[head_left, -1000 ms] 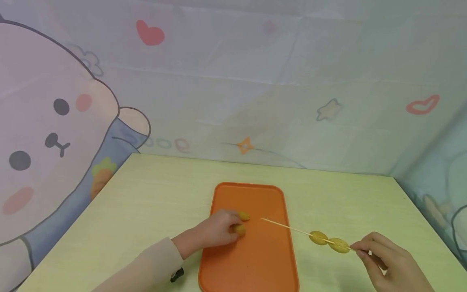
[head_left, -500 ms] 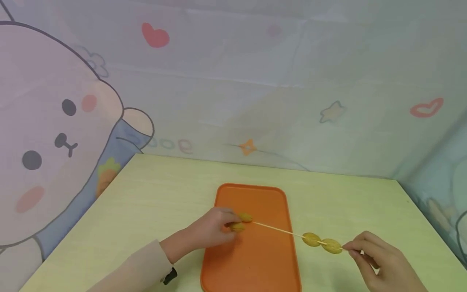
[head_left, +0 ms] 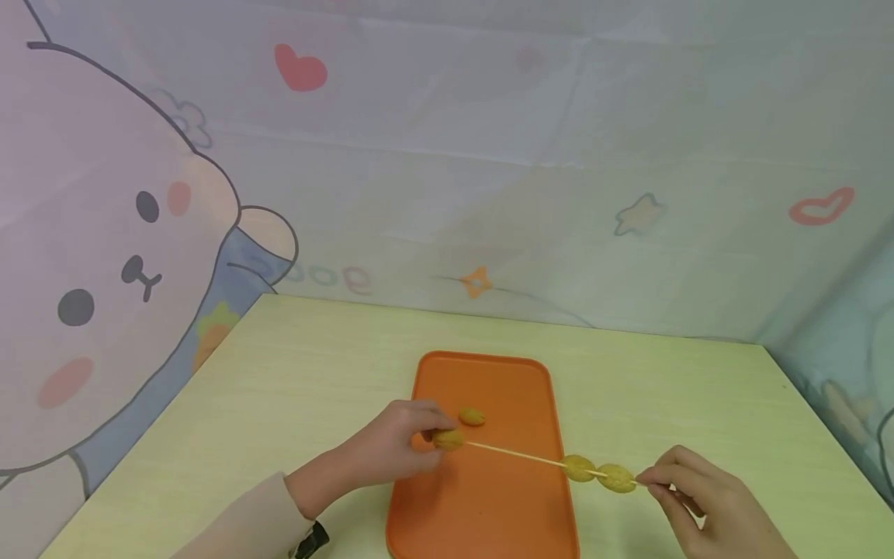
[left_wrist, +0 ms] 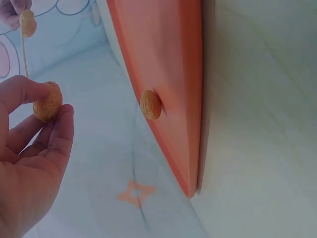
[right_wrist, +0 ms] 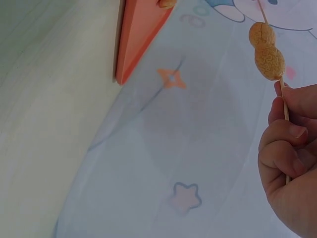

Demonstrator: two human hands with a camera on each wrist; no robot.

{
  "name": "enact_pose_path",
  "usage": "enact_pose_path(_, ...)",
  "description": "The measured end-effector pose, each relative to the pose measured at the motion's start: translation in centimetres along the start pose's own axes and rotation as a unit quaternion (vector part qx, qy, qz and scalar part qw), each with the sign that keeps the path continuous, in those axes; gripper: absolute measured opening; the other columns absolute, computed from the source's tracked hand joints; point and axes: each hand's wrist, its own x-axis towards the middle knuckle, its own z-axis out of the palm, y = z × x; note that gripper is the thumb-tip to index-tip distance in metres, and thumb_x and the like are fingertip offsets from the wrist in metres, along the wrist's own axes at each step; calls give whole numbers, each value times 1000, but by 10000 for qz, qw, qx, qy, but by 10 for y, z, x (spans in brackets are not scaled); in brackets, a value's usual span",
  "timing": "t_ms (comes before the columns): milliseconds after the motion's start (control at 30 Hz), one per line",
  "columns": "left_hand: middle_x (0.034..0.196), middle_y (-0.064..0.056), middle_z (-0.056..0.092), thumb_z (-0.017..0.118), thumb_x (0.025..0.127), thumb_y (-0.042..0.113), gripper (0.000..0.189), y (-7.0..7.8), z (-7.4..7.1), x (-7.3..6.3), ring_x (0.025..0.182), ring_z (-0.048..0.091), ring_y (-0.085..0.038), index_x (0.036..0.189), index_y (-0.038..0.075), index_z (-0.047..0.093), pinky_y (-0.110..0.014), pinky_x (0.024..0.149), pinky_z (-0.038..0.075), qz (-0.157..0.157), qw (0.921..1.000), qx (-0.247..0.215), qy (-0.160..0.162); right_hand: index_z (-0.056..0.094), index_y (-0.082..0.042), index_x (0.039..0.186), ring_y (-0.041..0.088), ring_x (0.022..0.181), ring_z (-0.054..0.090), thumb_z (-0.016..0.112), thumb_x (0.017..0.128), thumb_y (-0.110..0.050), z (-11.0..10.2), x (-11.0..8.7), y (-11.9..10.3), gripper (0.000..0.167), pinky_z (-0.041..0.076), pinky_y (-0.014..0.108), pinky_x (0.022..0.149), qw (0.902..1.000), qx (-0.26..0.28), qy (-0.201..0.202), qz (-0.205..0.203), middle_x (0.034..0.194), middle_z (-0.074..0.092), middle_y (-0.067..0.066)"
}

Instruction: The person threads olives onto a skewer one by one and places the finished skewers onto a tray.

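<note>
My right hand [head_left: 712, 501] pinches a thin wooden skewer [head_left: 513, 452] near its end. Two wrinkled, golden oval balls [head_left: 616, 478] are threaded on it, side by side, close to those fingers; the right wrist view shows the same pair of balls [right_wrist: 267, 52]. Over the orange tray [head_left: 489, 512], my left hand [head_left: 394, 446] holds a third such oval ball [head_left: 448, 440] between thumb and fingers. The skewer's far tip meets this ball; whether it has gone in cannot be told. One loose oval ball [head_left: 471, 417] lies on the tray, also in the left wrist view [left_wrist: 150, 104].
The tray stands on a pale yellow-green table [head_left: 335, 349]. Behind the table hangs a cartoon-printed cloth [head_left: 447, 155] with a bear, hearts and stars. A dark strap [head_left: 310, 539] shows at the left cuff.
My left hand has drawn one ball left, away from the loose one on the tray. The right hand has brought the skewer left, so its tip now reaches the held ball.
</note>
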Motion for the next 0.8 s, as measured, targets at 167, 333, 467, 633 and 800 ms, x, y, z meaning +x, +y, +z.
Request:
enact_pose_path(167,93,1,65,66,80,-4,25,1,1,-4,79,57,-13,103,6,71,-21,73,52,-14,9999,-124,34,68,-21,95,-7,60,37,73,63,23,3,0,0,55,33,9,49,10000,27,-83,-45,88,54,-17)
enact_pose_path(333,94,0,66,66,81,-4,26,3,1,-6,80,56,-7,105,4,71,-20,73,52,-6,9997,-229,-8,67,-19,96,-7,60,38,72,74,15,5,0,1,42,33,9,49,9997,157,-88,-168,89,54,-16)
enact_pose_path(467,95,-1,67,65,81,-5,28,3,1,-7,81,57,-7,107,2,71,-20,73,52,-13,9995,-302,-54,67,-18,97,-7,61,38,63,93,-10,6,0,3,10,33,9,50,9993,239,-81,-269,89,54,-15)
enact_pose_path(633,96,-2,67,64,80,-6,29,4,1,-8,80,59,-13,109,0,70,-21,73,53,12,9992,-373,-107,67,-17,98,-7,62,39,62,94,-12,8,-1,4,8,33,8,51,9988,313,-62,-379,90,54,-14)
enact_pose_path(800,96,-3,66,63,82,-6,29,6,1,-8,78,58,-10,109,-1,70,-24,70,54,84,9987,-461,-220,67,-17,97,-7,62,40,72,79,10,8,-1,4,33,34,8,51,9987,323,-66,-382,90,53,-14)
